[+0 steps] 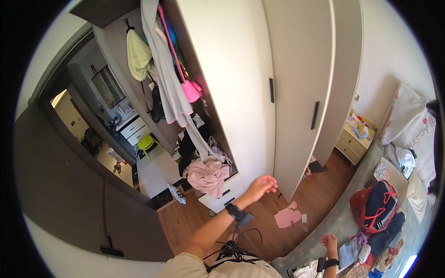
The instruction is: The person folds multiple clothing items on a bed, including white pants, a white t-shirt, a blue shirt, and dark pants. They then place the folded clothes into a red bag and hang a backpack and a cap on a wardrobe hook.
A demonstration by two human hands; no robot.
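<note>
My left hand (pixel 261 187) reaches out over the wooden floor, in front of the wardrobe's white drawers and doors. Its fingers curl loosely and hold nothing that I can see. To its left, a crumpled pink garment (pixel 208 173) spills over the edge of the wardrobe's open compartment. A long grey garment with pink trim (pixel 167 76) hangs down above that heap. My right hand (pixel 328 241) hovers by the bed's edge, bare and loosely spread. Closest to it are folded light-blue denim (pixel 348 253) and a purple cloth (pixel 361 237) on the bed.
One wardrobe door (pixel 302 87) juts outward on the right. A red bag (pixel 363 212) stuffed with dark clothing and an open box (pixel 391 177) sit on the bed. Pink paper or card (pixel 288 218) lies on the floor. A dark door (pixel 69 180) stands at left; a nightstand (pixel 353 142) is beyond the bed.
</note>
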